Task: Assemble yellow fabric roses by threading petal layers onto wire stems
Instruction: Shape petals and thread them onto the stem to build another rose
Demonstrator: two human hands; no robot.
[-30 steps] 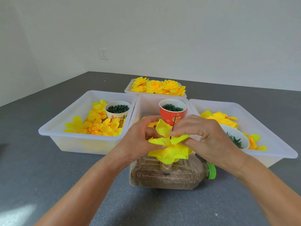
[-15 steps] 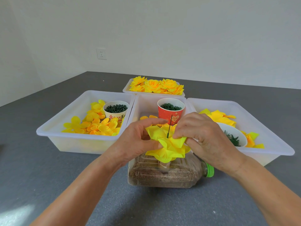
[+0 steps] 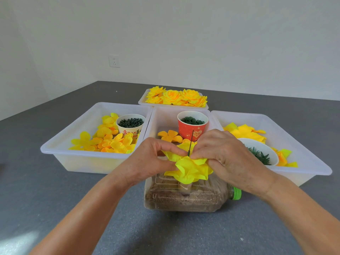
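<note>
Fingers of the left hand (image 3: 147, 161) and right hand (image 3: 226, 157) pinch a bright yellow fabric petal layer (image 3: 187, 167) threaded on a thin dark wire stem (image 3: 191, 143), above a clear sand-filled plastic bottle (image 3: 184, 196) lying on the grey table (image 3: 55, 199).

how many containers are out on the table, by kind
White plastic bins: 4 (left, middle, right, far one with finished yellow roses)
Paper cups of green parts: 2 (cream, red)
White bowl: 1
Clear plastic bottle lying on its side: 1
Total: 8
</note>
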